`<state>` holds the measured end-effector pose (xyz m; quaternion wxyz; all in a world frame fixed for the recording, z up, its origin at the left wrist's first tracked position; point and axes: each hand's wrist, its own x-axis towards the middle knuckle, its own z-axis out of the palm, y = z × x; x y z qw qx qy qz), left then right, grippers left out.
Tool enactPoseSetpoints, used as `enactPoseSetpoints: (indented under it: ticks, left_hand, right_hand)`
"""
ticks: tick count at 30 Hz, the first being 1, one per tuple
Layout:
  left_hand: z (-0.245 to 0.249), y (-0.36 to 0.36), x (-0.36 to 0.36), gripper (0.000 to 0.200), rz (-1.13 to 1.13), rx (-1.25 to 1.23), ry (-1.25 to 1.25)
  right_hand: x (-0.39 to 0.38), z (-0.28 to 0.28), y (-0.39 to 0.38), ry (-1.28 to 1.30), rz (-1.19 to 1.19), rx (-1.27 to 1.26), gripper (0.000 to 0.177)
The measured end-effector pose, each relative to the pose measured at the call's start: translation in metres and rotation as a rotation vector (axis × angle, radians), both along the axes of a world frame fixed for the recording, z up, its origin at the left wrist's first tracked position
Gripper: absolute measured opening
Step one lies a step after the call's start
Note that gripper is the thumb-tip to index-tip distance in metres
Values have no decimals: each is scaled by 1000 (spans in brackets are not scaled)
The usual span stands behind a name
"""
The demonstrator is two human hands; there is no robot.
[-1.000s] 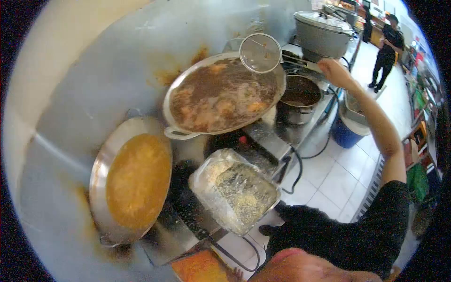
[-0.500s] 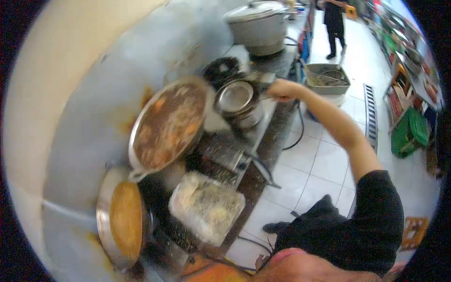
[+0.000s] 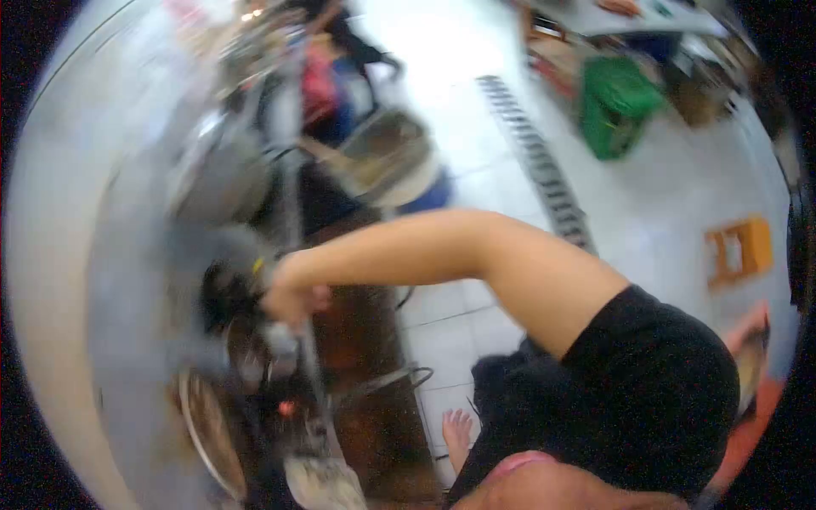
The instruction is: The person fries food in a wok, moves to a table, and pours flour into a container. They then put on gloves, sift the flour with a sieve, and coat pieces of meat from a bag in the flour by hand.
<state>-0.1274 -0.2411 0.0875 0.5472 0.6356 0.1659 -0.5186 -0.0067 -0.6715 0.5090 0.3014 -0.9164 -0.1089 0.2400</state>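
Note:
My right hand (image 3: 293, 293), at the end of a bare arm in a black sleeve, reaches over the cooking counter, fingers down and smeared by motion. It hangs just above small metal containers (image 3: 276, 353) and beside a black burner (image 3: 223, 293); I cannot tell whether it grips anything. Low in the view, next to the dark clothing, my left hand (image 3: 456, 427) shows with fingers spread and nothing in them. A wide pan (image 3: 197, 421) is at the lower left, partly hidden by blur. Near it sits a tray with pale contents (image 3: 323, 484).
A large pot (image 3: 223, 174) stands farther along the counter. Beyond it are a grey basin (image 3: 395, 140) and a person in dark clothes (image 3: 357, 42). A drain grate (image 3: 540, 161) crosses the tiled floor, with a green bin (image 3: 616, 106) and an orange stool (image 3: 739, 252) to the right.
The view has swung right, so the counter and pans now lie farther left and lower. My right arm is bent more, its hand no longer at the handle. The left hand shows more fully.

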Motion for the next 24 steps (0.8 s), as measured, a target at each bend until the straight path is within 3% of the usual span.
enactPoseSetpoints:
  ticks: [2, 4, 7, 9, 12, 14, 17, 18, 20, 21, 22, 23, 24]
  left_hand:
    - [-18, -16, -10, 55, 46, 112, 182]
    - [-35, -54, 7, 55, -204, 219, 167]
    - [-56, -169, 31, 54, -476, 222, 88]
    - [-73, -262, 33, 53, -559, 163, 51]
    - [-108, -411, 22, 52, -613, 36, 21]
    - [-140, -522, 33, 52, -561, -91, 68]
    - [-187, -651, 46, 59, -391, -103, 165]
    - [-207, -684, 48, 59, -306, -137, 160]
    - [-252, -754, 65, 72, -108, -145, 229]
    - [-276, -795, 92, 72, -72, -144, 228]
    - [-284, -823, 94, 79, 144, -140, 271]
    - [-292, -835, 89, 86, 349, -112, 316]
    - [-293, -851, 86, 86, 362, -85, 317]
  right_hand:
    - [-1, -11, -59, -59, -91, -39, 42]
    - [-14, -55, -102, -34, -133, -33, 41]
    - [-56, -140, -136, 87, -121, 66, 39]
    - [-84, -173, -191, 143, -194, -36, 38]
    - [-119, -194, -324, 27, -556, -271, 38]
    - [-159, -252, -405, -72, -956, -180, 38]
    - [-310, -406, -413, 150, -1446, 158, 39]
    - [-372, -425, -400, 164, -1589, 200, 44]
    - [-557, -554, -357, 778, -1531, -48, 52]
    - [-607, -553, -325, 742, -1531, -159, 49]
    - [-733, -599, -258, 644, -1251, -341, 44]
    - [-767, -561, -220, 905, -1576, -36, 43]
    - [-776, -515, -202, 1220, -2153, 429, 43]
